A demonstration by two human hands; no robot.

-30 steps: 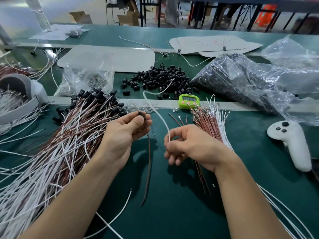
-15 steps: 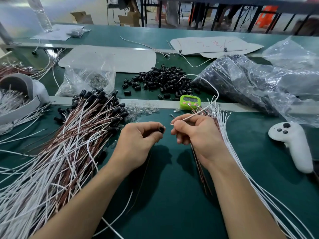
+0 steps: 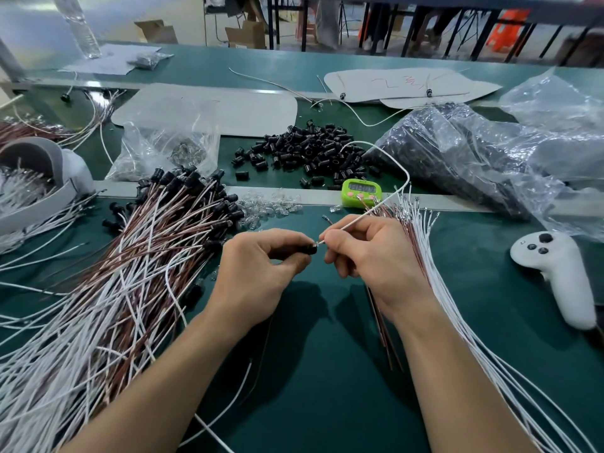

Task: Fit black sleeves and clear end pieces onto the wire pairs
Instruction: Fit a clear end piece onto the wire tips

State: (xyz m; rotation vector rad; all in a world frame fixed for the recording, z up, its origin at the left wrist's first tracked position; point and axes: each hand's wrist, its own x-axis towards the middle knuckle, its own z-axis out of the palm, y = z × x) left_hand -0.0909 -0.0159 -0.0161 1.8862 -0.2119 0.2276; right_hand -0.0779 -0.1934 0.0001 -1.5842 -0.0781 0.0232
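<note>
Midway, left hand point(image 3: 261, 273) pinches a black sleeve point(image 3: 310, 249), right hand point(image 3: 369, 256) feeds a white wire point(image 3: 376, 204) in; finished pairs point(image 3: 130, 273) at 9 o'clock, bare wires point(image 3: 425, 256) at 3 o'clock remain.

Red handwritten scrawl on the pale sheet point(image 3: 408, 85) at the far side of the table, looping strokes, too loose to read as letters or numbers. Dark digits on the screen of the green timer point(image 3: 361, 191) just behind the hands, too blurred to make out. Pink buttons below that screen, unmarked as far as can be told. No brand or label legible on the white controller point(image 3: 555, 273), the plastic bags point(image 3: 474, 158) or the cardboard boxes point(image 3: 245, 34) in the background
</note>
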